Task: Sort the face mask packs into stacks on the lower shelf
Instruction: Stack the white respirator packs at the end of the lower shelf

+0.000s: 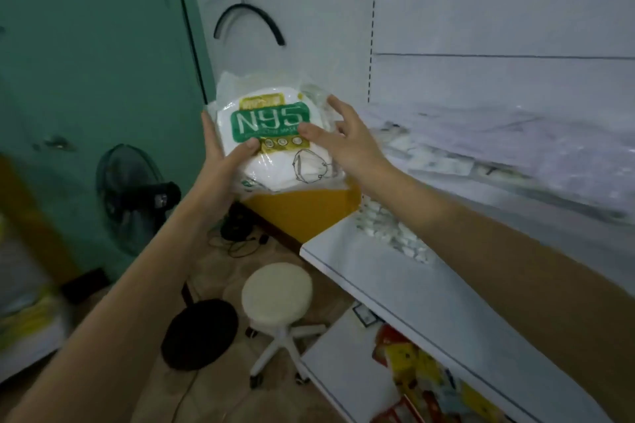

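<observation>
A clear plastic pack of white face masks [275, 161] with a green N95 label is held up in the air to the left of the white shelf unit. My left hand [220, 161] grips its left edge, thumb across the front. My right hand [347, 137] touches the pack's right side with spread fingers and its thumb on the label. More mask packs [443, 158] lie blurred on the white shelf [395, 282] at right, some behind my right forearm.
Below the pack sits a yellow box [302, 213]. On the floor stand a white round stool [276, 295], a black fan base [199, 333] and a fan [130, 196]. The shelf beneath holds colourful packets [415, 374]. A green wall is on the left.
</observation>
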`<state>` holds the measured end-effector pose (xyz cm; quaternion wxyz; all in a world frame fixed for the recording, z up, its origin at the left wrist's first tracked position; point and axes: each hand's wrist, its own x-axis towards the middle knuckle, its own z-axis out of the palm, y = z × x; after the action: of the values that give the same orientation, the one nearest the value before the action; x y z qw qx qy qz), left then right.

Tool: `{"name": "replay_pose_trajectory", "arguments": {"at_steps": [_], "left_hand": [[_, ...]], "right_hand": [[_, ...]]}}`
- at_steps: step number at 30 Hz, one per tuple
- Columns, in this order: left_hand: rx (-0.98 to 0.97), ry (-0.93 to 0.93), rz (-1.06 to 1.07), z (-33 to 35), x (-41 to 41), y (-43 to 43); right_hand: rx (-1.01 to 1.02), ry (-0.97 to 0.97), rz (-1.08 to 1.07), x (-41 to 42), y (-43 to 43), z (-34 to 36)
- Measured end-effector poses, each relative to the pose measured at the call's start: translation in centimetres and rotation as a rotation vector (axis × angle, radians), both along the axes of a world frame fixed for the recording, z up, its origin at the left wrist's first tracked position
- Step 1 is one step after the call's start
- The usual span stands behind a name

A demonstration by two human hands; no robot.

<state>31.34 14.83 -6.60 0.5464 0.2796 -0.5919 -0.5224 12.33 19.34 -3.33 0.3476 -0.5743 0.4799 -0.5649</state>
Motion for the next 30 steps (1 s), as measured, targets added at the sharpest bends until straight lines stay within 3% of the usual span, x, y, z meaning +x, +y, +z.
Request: {"name": "replay_pose_trajectory", "arguments": {"at_steps": [5, 8, 11, 17, 25, 30], "left_hand": [[0.274, -0.050, -0.022, -10.3, 6.6, 0.9], [0.492, -0.095, -0.028, -16.2, 6.9, 1.4], [0.593, -0.147, -0.082, -20.3, 4.9, 1.2], [0.684, -0.269, -0.236, -24.2, -2.0, -2.3], [0.729, -0.481, -0.276, -27.5, -11.0, -11.3], [0.726, -0.500, -0.315, -28.7, -15.2, -16.0]], "right_hand": [[0.268, -0.324, 0.023, 6.9, 0.8, -12.7], [0.430, -0.464, -0.040, 7.6, 2.1, -19.3], [0.507, -0.551, -0.142, 6.4, 3.3, -23.6], [0.575, -0.611, -0.334, 0.8, 2.4, -28.2], [0.563, -0.562, -0.303, -6.6, -3.5, -32.1], [0.542, -0.549, -0.353, -9.8, -7.9, -33.6]]}}
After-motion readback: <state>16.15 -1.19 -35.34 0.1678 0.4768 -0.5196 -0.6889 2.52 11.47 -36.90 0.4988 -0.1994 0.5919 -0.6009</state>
